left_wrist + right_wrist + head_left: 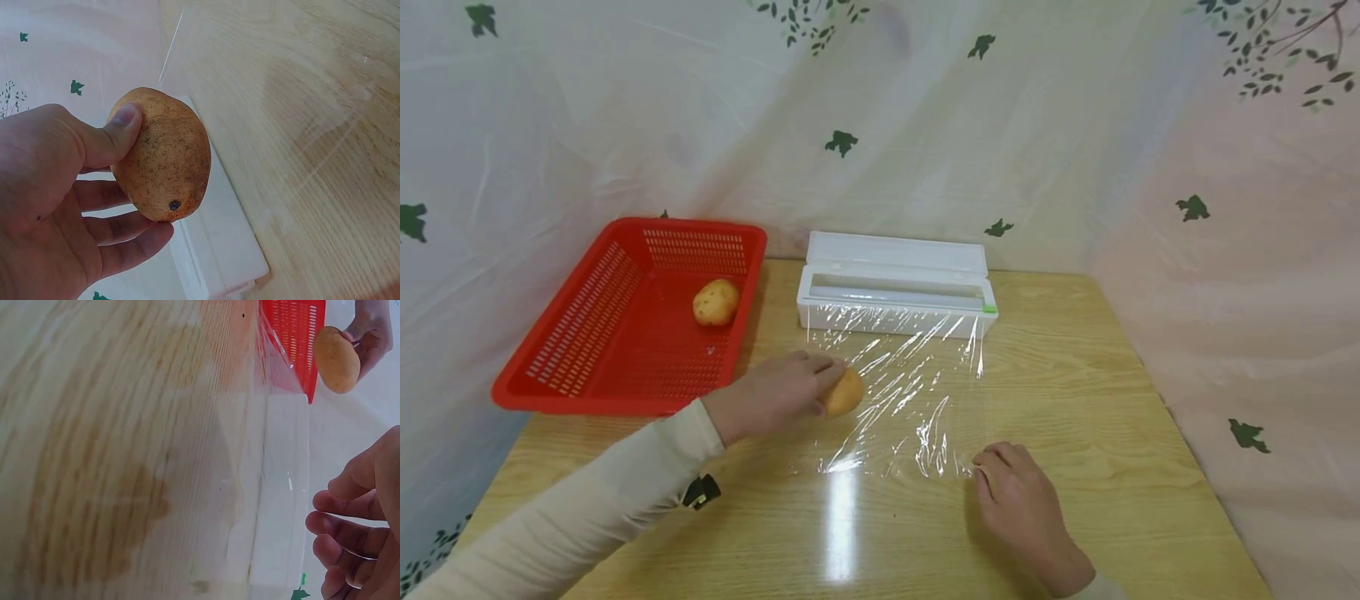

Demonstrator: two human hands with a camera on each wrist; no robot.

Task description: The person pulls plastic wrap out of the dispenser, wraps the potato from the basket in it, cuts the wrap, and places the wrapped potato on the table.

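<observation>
Here the left hand (775, 393) grasps a potato (844, 392) with the thumb (119, 128) on one side and the other fingers curled under it, just at the left edge of a sheet of cling film (902, 392). The film is pulled out flat on the wooden table (1112, 400) from a white dispenser box (895, 287), which stands open near the far edge. The right hand (1022, 500) rests at the near right corner of the film; its fingers (350, 519) are loosely bent and appear to touch the film's edge, but I cannot tell if they pinch it. To the left of the box there is a red basket (587, 333), and a second potato (715, 302) lies inside it, near its far right corner.
</observation>
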